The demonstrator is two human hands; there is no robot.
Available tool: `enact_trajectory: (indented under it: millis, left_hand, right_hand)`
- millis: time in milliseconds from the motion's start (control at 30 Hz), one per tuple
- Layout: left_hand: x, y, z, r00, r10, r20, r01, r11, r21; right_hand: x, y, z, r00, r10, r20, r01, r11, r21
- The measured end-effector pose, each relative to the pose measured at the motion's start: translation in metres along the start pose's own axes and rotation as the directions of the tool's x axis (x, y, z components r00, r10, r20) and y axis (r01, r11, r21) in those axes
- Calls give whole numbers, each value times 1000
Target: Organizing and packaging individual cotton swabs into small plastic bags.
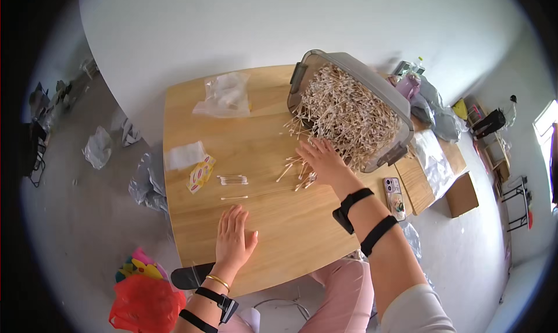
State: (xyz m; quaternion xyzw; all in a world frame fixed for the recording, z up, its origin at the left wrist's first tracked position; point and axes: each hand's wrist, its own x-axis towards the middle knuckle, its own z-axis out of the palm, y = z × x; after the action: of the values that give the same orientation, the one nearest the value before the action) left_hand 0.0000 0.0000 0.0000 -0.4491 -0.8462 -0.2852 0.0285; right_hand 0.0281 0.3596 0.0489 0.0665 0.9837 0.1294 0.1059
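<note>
A grey translucent bin (372, 71) lies tipped on its side at the far right of the table, full of cotton swabs (349, 112). Some swabs spill over its rim onto the wood. My right hand (325, 161) reaches to the bin's mouth with fingers spread, over a few loose swabs (299, 173); nothing is visibly gripped. Flat near the table's left front rests my left hand (234, 237), fingers stretched and holding nothing. Just beyond its fingertips lies a single swab (234, 197). Behind that is a small neat row of swabs (232, 180).
Left on the table (261, 141) are a yellow printed packet (201, 173), a white sheet (184, 156) and clear plastic bags (225, 95). A phone (394, 198) lies at the right edge. A red bag (145, 304) sits low left; a cardboard box (462, 195) stands right.
</note>
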Motion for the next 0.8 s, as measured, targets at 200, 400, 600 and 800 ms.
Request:
enact_trajectory:
  millis: [200,400,600,800]
  left_hand:
    - [10,1,-2,1000,7,-27,-7,1000,3]
    - [5,0,0,1000,16,-21,-15,999,37]
    - [2,-4,4,999,6,-46,-7,1000,-18]
    - [0,-5,2,999,13,-50,-19,992,-128]
  right_hand:
    - [4,15,-7,996,-91,-28,90,995,-38]
    - [-21,-8,4,994,-12,-105,38,969,244]
    - [-41,-78,7,956,-14,-293,125,923,365]
    - [-60,-158,-12,934,-33,-356,221,835,504]
